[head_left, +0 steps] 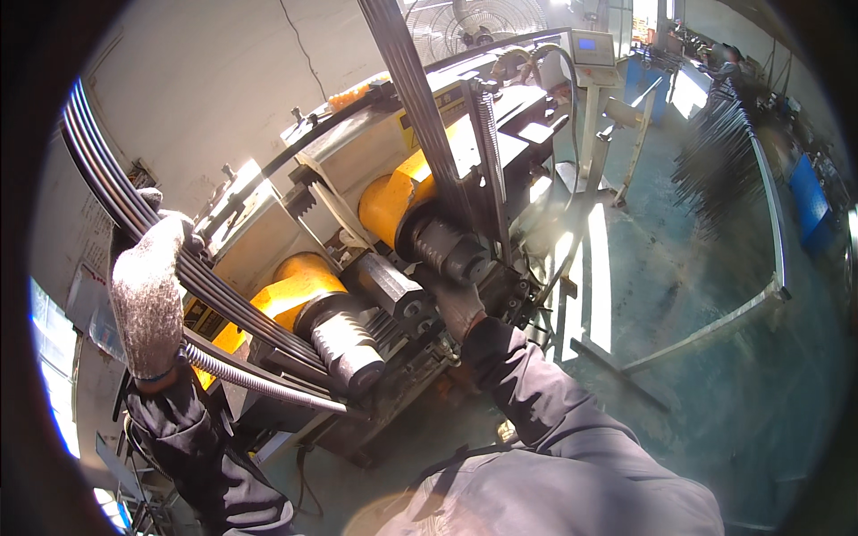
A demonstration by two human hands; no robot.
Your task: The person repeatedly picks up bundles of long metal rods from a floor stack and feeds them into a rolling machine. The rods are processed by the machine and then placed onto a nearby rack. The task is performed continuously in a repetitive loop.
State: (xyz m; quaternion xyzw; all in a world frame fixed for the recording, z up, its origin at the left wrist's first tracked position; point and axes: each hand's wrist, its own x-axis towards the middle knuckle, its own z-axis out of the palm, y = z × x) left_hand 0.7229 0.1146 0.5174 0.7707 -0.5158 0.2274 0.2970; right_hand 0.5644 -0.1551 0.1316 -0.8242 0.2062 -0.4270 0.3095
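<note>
My left hand [147, 290], in a grey knit glove, is closed around a bundle of long dark metal rods [250, 308]. The rods slope from the upper left down to a ribbed steel roller [340, 344] with a yellow housing [299, 286] behind it. Another bundle of rods [416, 89] rises steeply beside a second dark roller [447, 250]. Just below that roller, my gloved right hand [458, 304] reaches into the machine; its fingers are hidden. Between the rollers sits a dark steel block [384, 281].
A ribbed grey hose [268, 381] runs below the left rods. Behind the machine stands a fan [474, 22]. To the right are a control box [593, 49] on a post, a metal floor frame [706, 338] and a heap of thin rods [724, 161].
</note>
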